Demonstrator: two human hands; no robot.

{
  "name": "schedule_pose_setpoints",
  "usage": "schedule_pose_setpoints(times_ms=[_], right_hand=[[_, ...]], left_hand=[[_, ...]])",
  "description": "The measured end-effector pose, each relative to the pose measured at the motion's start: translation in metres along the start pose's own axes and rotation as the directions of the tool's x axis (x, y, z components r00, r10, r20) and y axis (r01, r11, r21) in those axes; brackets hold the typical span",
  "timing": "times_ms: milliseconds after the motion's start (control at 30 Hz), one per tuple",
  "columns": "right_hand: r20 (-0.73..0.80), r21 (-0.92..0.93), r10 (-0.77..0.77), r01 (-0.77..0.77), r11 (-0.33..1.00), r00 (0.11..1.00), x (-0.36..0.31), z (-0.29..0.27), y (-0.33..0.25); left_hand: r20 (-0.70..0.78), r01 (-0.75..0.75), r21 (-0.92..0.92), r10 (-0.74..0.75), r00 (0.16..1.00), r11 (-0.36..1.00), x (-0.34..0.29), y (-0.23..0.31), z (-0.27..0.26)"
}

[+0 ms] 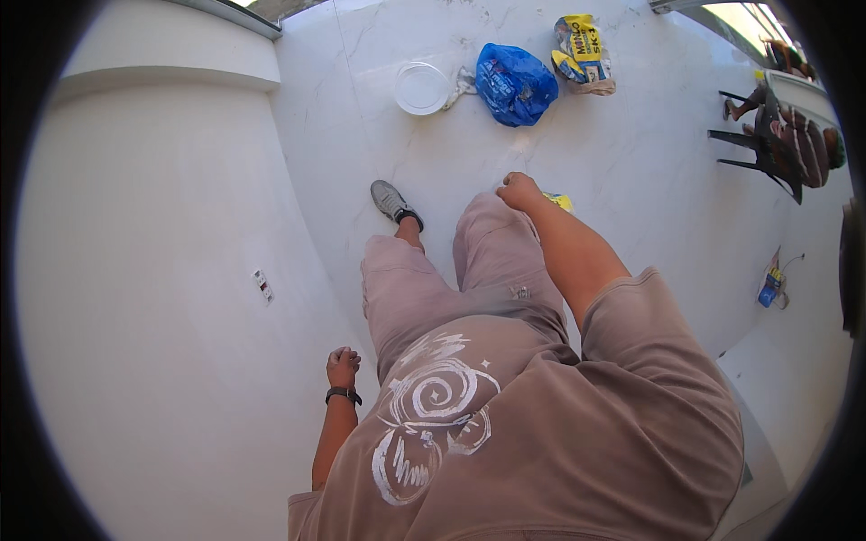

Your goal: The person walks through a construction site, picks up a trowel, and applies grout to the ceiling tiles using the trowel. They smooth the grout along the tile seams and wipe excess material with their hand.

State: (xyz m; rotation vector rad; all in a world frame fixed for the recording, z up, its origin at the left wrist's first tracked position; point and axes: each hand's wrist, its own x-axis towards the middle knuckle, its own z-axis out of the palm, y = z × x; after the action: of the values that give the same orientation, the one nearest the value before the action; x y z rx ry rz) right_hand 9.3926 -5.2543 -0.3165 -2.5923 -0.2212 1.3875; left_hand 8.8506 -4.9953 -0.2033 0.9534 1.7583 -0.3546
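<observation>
My left hand (pixel 343 368), with a dark band at the wrist, hangs beside my left hip near the white wall. Its fingers are curled in and nothing shows in them. My right hand (pixel 520 191) is in front of my right knee, fingers closed; their inner side is hidden. A yellow piece of packaging (pixel 559 201) shows beside the right wrist, partly covered by the forearm; whether it is held or lies on the floor I cannot tell. Ahead on the floor are a round white tub (pixel 422 88), a blue plastic bag (pixel 516 86) and a yellow-and-grey printed sack (pixel 583 56).
A white wall (pixel 162 207) with a socket plate (pixel 262 287) runs along my left. The floor (pixel 649 162) is pale marbled tile. At the right, a person (pixel 803 144) sits on a dark chair (pixel 767 149). A small blue-and-yellow bag (pixel 771 287) lies farther right.
</observation>
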Motion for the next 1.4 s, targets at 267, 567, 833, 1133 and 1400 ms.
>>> schedule_pose_setpoints(times_ms=[267,567,833,1133,1400], right_hand=[[0.075,0.22,-0.007,-0.01,0.976,0.997,0.177,0.043,-0.038],[0.118,0.019,-0.098,0.096,0.995,0.988,0.428,0.093,-0.013],[-0.005,-0.089,-0.489,0.486,0.869,0.872,0.539,0.117,0.016],[0.03,0.2,0.208,-0.21,0.957,0.978,0.464,0.112,-0.01],[0.065,0.35,0.415,-0.41,0.842,0.908,0.459,0.142,-0.013]], left_hand=[[0.025,0.191,0.483,-0.231,0.973,0.855,-0.048,-0.014,-0.059],[-0.006,0.202,0.859,-0.385,0.923,0.47,-0.071,-0.067,-0.041],[-0.046,0.249,0.837,-0.392,0.919,0.488,-0.035,-0.009,0.01],[-0.036,0.16,0.862,-0.258,0.966,0.48,0.002,0.061,0.0],[-0.015,0.104,0.933,-0.248,0.969,0.346,0.021,0.051,-0.024]])
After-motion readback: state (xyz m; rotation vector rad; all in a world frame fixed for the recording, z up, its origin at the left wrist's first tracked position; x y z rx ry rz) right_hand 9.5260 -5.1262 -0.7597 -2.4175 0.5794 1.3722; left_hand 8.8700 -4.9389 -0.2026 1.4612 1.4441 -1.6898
